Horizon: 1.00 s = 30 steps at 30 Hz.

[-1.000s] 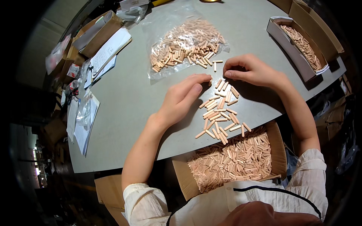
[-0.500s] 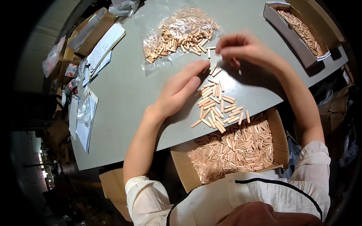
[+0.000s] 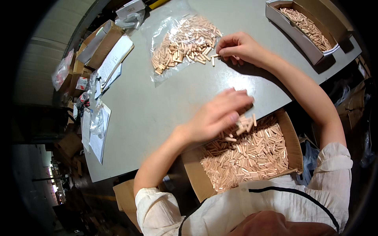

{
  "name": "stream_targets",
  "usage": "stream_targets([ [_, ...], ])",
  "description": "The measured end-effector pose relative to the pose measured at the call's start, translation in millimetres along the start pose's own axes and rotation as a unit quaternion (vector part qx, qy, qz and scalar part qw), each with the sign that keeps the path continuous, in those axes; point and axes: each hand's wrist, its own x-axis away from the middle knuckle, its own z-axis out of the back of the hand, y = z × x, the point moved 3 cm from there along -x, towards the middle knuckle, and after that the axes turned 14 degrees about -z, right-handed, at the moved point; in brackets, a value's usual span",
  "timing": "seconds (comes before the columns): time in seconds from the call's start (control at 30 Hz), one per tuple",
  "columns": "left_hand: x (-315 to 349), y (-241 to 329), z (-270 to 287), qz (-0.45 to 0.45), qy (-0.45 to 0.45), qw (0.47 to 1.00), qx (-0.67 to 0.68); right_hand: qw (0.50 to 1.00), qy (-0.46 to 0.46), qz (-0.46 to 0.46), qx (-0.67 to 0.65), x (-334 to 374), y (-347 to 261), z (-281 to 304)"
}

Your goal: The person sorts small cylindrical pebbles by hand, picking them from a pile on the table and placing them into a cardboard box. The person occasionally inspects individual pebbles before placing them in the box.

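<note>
My left hand, fingers stretched out and slightly blurred, sits at the table's near edge beside a cluster of loose wooden dowel pins. These pins lie at the edge above an open cardboard box full of the same pins. Farther up the table, my right hand has thumb and fingers pinched at the end of one dowel pin. A second loose pin lies just beside it. To the left of that hand, a clear plastic bag holds a heap of dowel pins.
A long carton of dowel pins stands at the far right of the grey table. Papers on clipboards line the left edge, with more sheets and plastic wrap nearer. An open carton stands beyond them.
My left hand has moved nearer, and the spread of loose pins has shifted with it toward the box. My right hand has come down onto a pin beside the bag.
</note>
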Motion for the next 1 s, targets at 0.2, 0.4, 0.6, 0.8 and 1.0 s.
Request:
stream_targets([
  [0.2,24.2,20.7,-29.8,-0.013,0.035,0.964,0.265,0.997,0.027,0.006,-0.065,5.5,-5.5,3.9],
  [0.4,36.2,-10.9,42.0,0.139,0.336,0.931,0.033,0.988,0.103,0.067,-0.098,1.8,1.3,13.9],
  [0.6,35.5,-111.8,119.3,0.121,0.251,0.866,-0.414,0.982,0.139,0.075,-0.107,-4.1,-2.1,11.3],
  [0.8,-26.0,-149.9,145.1,0.188,0.214,0.919,-0.273,0.986,0.121,0.039,-0.109,-7.4,2.7,14.5],
  [1.0,-49.9,-135.8,119.4,0.088,0.194,0.905,-0.368,0.99,0.104,0.065,-0.073,-6.1,5.4,12.9],
])
